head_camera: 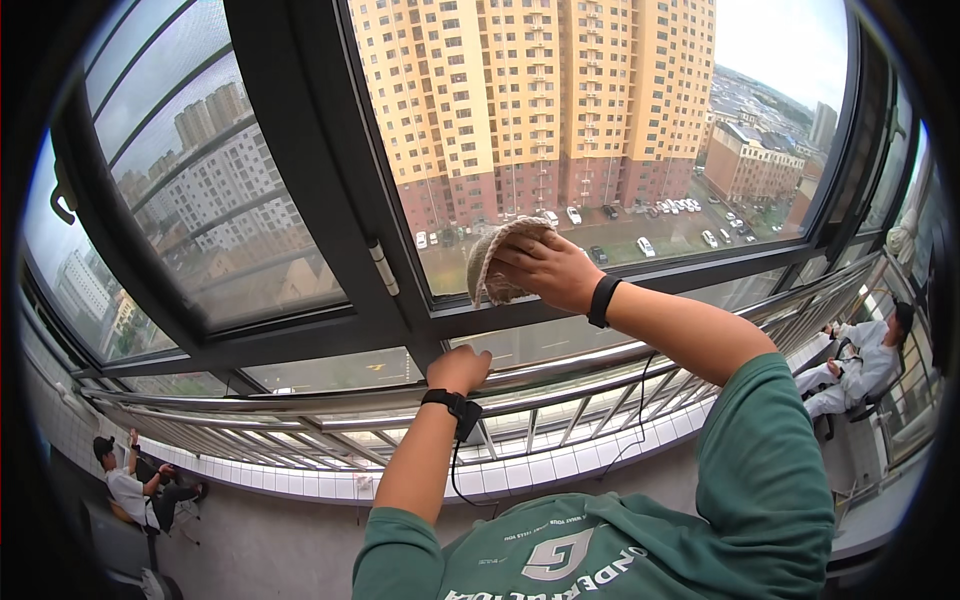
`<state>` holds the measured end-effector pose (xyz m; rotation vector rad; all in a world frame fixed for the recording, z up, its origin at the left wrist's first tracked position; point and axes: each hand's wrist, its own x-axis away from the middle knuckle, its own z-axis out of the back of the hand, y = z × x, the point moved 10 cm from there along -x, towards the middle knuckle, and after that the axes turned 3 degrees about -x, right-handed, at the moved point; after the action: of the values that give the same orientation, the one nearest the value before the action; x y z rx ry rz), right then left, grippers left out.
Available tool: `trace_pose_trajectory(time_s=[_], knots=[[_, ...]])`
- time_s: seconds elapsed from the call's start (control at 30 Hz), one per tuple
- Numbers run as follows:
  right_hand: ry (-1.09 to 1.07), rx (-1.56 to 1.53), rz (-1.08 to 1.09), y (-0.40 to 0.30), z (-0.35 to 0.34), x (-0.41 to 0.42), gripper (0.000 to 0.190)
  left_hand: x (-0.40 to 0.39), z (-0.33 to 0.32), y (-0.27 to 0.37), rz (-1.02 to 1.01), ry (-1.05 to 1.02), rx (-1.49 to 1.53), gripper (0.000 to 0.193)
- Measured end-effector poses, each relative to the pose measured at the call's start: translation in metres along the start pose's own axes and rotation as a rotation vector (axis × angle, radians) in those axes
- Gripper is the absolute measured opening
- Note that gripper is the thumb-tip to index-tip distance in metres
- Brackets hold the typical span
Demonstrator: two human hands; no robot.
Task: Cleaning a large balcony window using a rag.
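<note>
A beige cloth [487,259] is pressed flat against the lower left part of the large window pane [600,135]. My right hand [544,270] is spread on the cloth and holds it to the glass, just above the dark window frame [630,286]. Lower and to the left, my left hand [459,369] is curled at the shiny metal railing [570,367]; its fingertips are hidden, so its hold on the rail cannot be made out. Both wrists wear black bands, and a black box with a cable [454,472] hangs at the left one.
A seated person [139,487] is at the far left, another [862,367] at the far right. A white-tiled ledge [525,472] runs behind the railing bars. A screened window [217,165] with a hinge [384,268] beside it stands to the left.
</note>
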<state>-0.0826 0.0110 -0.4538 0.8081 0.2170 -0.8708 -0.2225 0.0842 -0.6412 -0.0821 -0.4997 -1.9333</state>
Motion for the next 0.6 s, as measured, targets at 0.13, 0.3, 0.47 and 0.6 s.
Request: trace_pose_trajectory(time_s=[0.13,0.3,0.47,0.6], knots=[[0.222,0.095,-0.158,0.068,0.074,-0.035,0.050,0.001,-0.001,-0.004,0.008,-0.012,0.028,0.057],[0.599,0.184,-0.326,0.188,0.204,-0.063,0.062,-0.004,-0.002,-0.003,0.015,-0.007,0.027,0.056],[0.569,0.198,-0.327,0.200,0.232,-0.071,0.058,-0.003,0.001,-0.004,0.021,0.010,0.034,0.056],[0.505,0.129,-0.249,0.185,0.192,-0.052,0.067,-0.003,0.003,0.000,0.011,0.003,0.041,0.056]])
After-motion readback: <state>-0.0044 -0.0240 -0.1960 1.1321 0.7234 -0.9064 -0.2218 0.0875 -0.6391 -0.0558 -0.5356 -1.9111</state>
